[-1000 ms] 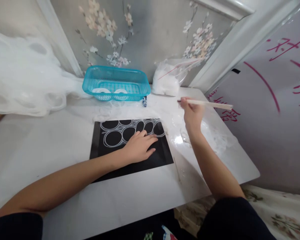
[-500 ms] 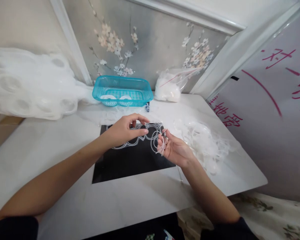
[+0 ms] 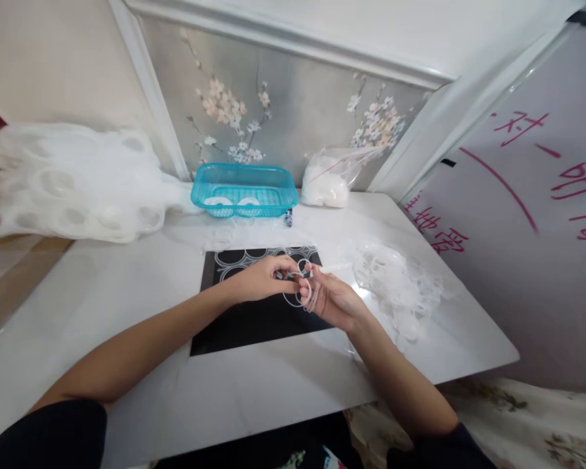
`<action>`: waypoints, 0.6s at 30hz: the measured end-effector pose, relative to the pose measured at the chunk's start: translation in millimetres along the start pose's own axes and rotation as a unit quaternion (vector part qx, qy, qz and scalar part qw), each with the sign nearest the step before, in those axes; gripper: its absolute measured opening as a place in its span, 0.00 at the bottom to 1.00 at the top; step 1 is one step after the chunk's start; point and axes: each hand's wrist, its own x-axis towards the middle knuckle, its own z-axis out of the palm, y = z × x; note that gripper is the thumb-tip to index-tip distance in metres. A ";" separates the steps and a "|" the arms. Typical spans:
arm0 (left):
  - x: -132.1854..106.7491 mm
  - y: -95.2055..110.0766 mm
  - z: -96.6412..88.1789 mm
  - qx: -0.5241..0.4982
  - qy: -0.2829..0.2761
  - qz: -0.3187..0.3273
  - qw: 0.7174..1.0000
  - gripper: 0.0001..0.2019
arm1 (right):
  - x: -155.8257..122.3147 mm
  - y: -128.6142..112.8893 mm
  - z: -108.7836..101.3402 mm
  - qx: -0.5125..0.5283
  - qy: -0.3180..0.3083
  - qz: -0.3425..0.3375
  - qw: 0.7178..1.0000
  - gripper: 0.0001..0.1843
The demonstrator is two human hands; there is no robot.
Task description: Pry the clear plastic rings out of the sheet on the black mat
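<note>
Over a black mat (image 3: 254, 329), my right hand (image 3: 336, 301) holds several thin white rings (image 3: 293, 301), pinched and looped around its fingers. From the left, my left hand (image 3: 264, 279) meets these rings, with thumb and fingertips closed on their near edge. Behind and beneath my hands, a clear sheet with ring-shaped outlines (image 3: 229, 259) lies on the upper part of the mat. Part of this sheet is hidden by my left hand.
A turquoise basket (image 3: 244, 172) with white rings inside stands at the back. Beside it is a zip bag of white material (image 3: 327, 185). A large white bag (image 3: 78, 182) lies left, and a tangled pile of clear-white scraps (image 3: 400, 280) lies right. A whiteboard (image 3: 508, 260) flanks the table.
My left hand has moved right and slightly down, from above the clear sheet to the rings in my right hand. Its fingers have closed there. The camera view has shifted a little.
</note>
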 end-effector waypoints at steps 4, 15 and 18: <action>-0.6 -2.0 0.2 0.043 0.002 -0.035 0.998 0.08 | 2.1 2.5 -1.8 0.015 -0.001 0.005 1.000 0.15; -5.1 -9.3 1.6 0.122 -0.034 -0.096 0.987 0.16 | -1.2 5.0 -3.3 0.000 0.010 -0.070 0.998 0.18; -4.3 -11.8 3.3 0.098 -0.028 -0.008 0.995 0.22 | 1.2 9.9 0.7 -0.012 -0.020 -0.061 0.998 0.16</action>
